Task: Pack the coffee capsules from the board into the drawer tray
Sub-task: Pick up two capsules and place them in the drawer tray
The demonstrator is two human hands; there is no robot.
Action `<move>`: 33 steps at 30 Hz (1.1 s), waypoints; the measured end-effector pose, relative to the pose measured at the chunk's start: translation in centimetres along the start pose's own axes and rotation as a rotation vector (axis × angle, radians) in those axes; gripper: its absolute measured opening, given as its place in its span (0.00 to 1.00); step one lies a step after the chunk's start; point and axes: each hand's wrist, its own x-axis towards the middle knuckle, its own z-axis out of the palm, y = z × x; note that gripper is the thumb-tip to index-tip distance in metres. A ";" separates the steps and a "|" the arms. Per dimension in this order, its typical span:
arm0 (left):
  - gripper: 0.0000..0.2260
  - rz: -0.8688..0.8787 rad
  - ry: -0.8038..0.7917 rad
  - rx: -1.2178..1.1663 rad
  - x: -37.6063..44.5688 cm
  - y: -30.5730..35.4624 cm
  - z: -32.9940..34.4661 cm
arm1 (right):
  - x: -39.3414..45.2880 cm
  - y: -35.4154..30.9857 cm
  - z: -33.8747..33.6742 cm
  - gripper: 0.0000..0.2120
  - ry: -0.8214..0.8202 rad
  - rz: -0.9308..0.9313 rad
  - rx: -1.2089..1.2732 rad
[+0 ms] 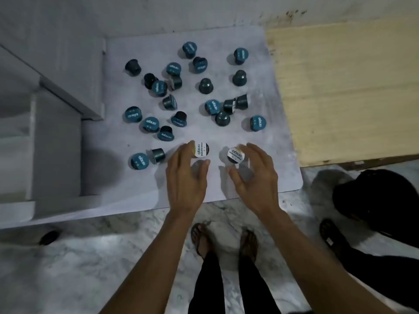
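Board [260, 175] strewn with capsules [212, 106]; drawer tray [56, 141] unfilled; both hands' grips spread.

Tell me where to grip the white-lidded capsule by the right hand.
Pinch the white-lidded dark plastic capsule across its round rim, from above and the near side. It sits tilted, lid facing up, clear of the teal capsules, and the right hand already has its fingers open around it.

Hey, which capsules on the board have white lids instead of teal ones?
Two: the white-lidded capsule at the left hand's fingertips and the one at the right hand's. Every other visible lid is teal.
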 end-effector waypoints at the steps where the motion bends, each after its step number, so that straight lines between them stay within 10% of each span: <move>1: 0.21 0.021 0.021 0.000 -0.1 -0.5 0.4 | 0.0 0.5 0.3 0.22 0.027 -0.031 0.003; 24: 0.11 0.083 0.230 0.070 0.2 -0.7 2.9 | -0.1 1.9 1.7 0.12 0.122 -0.129 0.051; 33: 0.11 0.027 0.323 -0.098 -1.9 6.8 -6.1 | 1.7 -6.2 -4.4 0.13 0.171 -0.122 0.246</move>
